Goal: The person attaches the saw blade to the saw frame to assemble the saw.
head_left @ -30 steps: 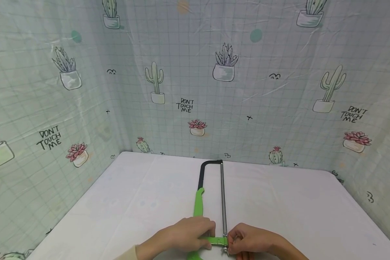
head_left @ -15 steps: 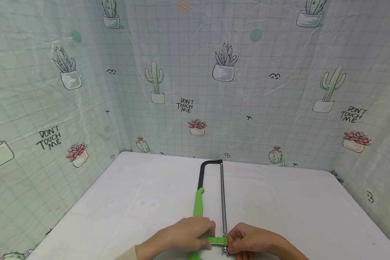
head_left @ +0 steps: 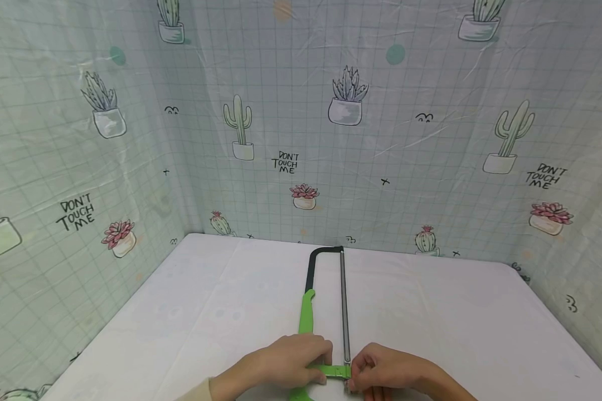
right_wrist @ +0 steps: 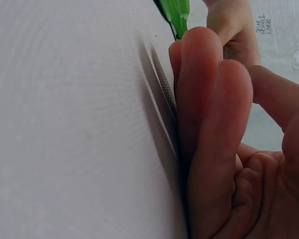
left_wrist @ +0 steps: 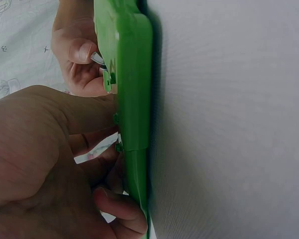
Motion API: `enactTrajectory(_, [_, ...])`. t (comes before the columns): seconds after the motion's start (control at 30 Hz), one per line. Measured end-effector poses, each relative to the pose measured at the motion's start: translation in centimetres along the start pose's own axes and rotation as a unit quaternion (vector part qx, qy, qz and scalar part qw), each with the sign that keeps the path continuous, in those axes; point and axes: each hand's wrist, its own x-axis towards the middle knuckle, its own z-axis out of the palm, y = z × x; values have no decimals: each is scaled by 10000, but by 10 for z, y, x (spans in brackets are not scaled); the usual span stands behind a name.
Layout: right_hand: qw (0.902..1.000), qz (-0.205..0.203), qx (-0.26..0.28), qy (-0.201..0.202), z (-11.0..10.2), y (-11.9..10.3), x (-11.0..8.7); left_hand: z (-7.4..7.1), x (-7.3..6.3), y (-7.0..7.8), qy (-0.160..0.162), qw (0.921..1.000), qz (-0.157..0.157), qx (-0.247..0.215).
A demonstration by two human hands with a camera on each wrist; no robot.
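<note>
A hacksaw with a green-and-black frame (head_left: 306, 317) lies on the white table, its grey blade (head_left: 345, 306) on the right side, running away from me. My left hand (head_left: 296, 359) grips the frame near its close end, thumb and fingers around the green part, as the left wrist view also shows. At the blade's near end, my right hand (head_left: 391, 366) pinches a small metal wing nut (left_wrist: 97, 58) between thumb and index finger. Most of that nut is hidden by the fingertips. In the right wrist view, the other right fingers (right_wrist: 222, 119) extend low beside the blade.
The white tabletop (head_left: 456, 317) stretches out around the saw. Behind it and at both sides hangs a pale gridded cloth (head_left: 371, 156) printed with cacti and lettering. The saw's black far end (head_left: 326, 250) comes close to the table's back edge.
The wing nut shows at a different angle, and the right fingertips have shifted slightly over it. My left hand and the hacksaw stay in place.
</note>
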Motion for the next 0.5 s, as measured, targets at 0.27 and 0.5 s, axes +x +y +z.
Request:
enactTrajectory(0.27, [10000, 75, 37, 36, 0, -1, 0, 0, 0, -1, -16, 10000, 16, -39])
enactTrajectory(0.5, [9997, 156, 23, 174, 2, -4, -1, -1, 1, -1, -17, 10000, 24, -86])
